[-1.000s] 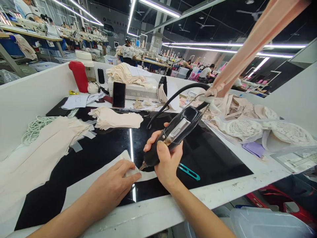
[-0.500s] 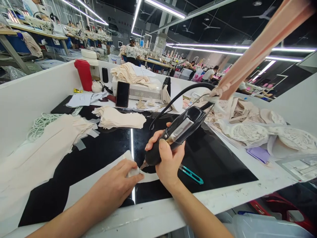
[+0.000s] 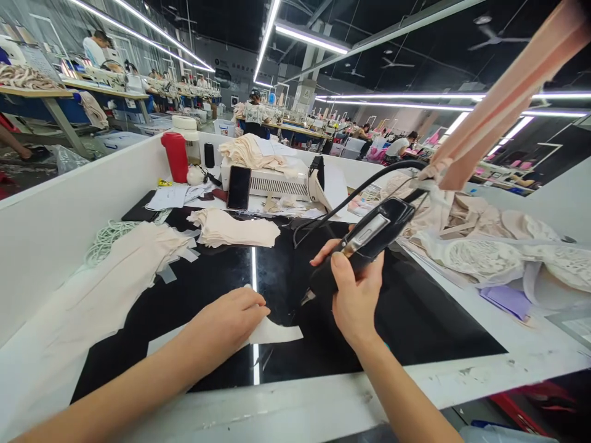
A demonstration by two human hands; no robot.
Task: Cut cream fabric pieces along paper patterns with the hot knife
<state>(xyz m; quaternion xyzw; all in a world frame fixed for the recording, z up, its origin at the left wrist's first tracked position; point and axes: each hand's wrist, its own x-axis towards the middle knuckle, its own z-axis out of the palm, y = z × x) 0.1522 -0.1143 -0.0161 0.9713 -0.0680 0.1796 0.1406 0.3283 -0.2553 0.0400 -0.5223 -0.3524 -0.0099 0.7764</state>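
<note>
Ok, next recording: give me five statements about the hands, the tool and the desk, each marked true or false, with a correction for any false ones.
1. The right hand grips the black handheld tool. True.
2. The left hand also grips that tool. False: the left hand is on the pale fabric piece.
3. The tip touches the fabric. False: the metal tip is apart from it.
4. The phone stands in front of the white vented box. True.
5. The red container is right of the phone. False: the red container is left of it.

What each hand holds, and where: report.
Right hand: the black tool, around its lower body above the metal tip. Left hand: over pale fabric; its grip cannot be told.
</note>
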